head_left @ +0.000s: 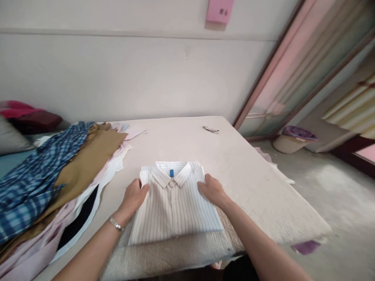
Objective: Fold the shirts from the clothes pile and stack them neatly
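Left hand (134,195) and right hand (214,190) grip left and right sides of striped shirt (172,212), its blue collar label (171,173) illegible, far pink sign (218,8) bearing blurred characters.

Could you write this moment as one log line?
left grip: striped shirt, left edge | right grip: same shirt, right edge | shirt: folded, collar away from person | below: table | left: heaped clothes
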Demonstrator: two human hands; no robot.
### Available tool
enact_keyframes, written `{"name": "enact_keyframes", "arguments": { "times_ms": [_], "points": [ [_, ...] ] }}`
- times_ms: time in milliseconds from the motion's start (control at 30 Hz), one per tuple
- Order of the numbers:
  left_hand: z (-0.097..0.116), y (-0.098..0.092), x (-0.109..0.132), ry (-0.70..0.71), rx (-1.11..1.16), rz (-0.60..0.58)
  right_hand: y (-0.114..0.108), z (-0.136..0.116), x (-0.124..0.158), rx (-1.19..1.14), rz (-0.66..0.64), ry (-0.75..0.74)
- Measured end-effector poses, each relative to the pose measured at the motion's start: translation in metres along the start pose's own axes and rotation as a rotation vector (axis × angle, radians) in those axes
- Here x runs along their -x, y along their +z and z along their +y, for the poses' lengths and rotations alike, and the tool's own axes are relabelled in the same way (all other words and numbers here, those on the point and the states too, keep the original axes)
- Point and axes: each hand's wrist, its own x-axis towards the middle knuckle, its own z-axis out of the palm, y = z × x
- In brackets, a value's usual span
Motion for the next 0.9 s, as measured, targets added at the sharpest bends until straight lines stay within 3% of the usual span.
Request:
{"name": "enact_keyframes", "arguments": {
  "times_ms": [133,200,267,400,533,600,700,800,900],
  "points": [
    [-0.002,0.005,0.003,-0.031,0.197,-0.046,0.0,-0.002,0.004,-0.023,0.036,0.029],
    [0.003,0.014,0.007,-0.024,0.263,-0.054,-0.013,0.006,0.0,-0.031,0.062,0.057],
    [0.022,0.03,0.012,0.024,0.305,-0.054,-0.036,0.026,-0.004,-0.027,0.101,0.086],
    [0.103,0.082,0.033,0.205,0.33,-0.104,-0.096,0.103,-0.008,0.011,0.177,0.154],
    [0.201,0.15,0.058,0.24,0.246,-0.191,-0.135,0.202,-0.006,0.065,0.21,0.258],
    [0.235,0.18,0.067,0.226,0.213,-0.222,-0.14,0.245,-0.005,0.085,0.223,0.32],
    [0.263,0.21,0.072,0.211,0.164,-0.234,-0.134,0.289,-0.008,0.095,0.235,0.388],
    [0.272,0.222,0.07,0.211,0.121,-0.236,-0.122,0.309,-0.017,0.092,0.252,0.406],
    [0.271,0.222,0.066,0.218,0.088,-0.237,-0.112,0.312,-0.025,0.093,0.276,0.399]
  ]
}}
